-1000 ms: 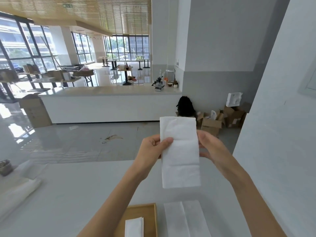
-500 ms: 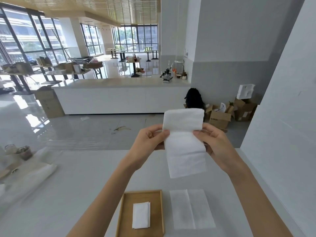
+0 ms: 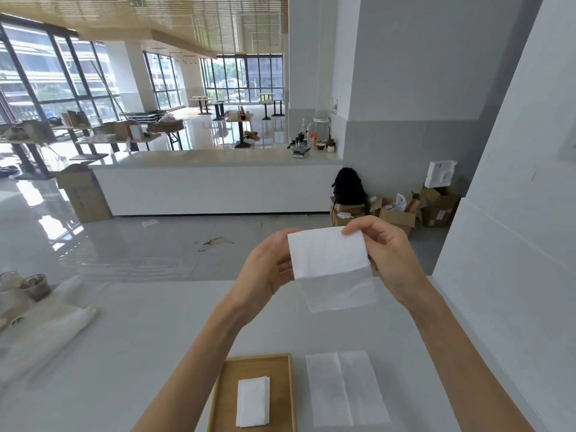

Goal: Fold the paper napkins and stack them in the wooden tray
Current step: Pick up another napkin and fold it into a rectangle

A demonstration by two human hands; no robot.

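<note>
I hold a white paper napkin (image 3: 328, 254) in the air above the white table, its top half bent down over the lower half. My left hand (image 3: 268, 269) pinches its left edge and my right hand (image 3: 386, 254) pinches its top right corner. Below, near the table's front edge, a wooden tray (image 3: 224, 397) holds a small stack of folded napkins (image 3: 253, 402). Just right of the tray an unfolded napkin (image 3: 346, 389) lies flat on the table.
A clear plastic bag (image 3: 46, 335) and two cups (image 3: 28, 286) sit at the table's left end. A white wall (image 3: 514, 244) runs close along the table's right side. Beyond the table are a long white counter (image 3: 215, 182) and cardboard boxes (image 3: 402, 210).
The napkin's upper half has come down over the lower half, so it now looks about half as tall. Both hands have shifted up its sides. The camera has tilted down, showing more of the tray.
</note>
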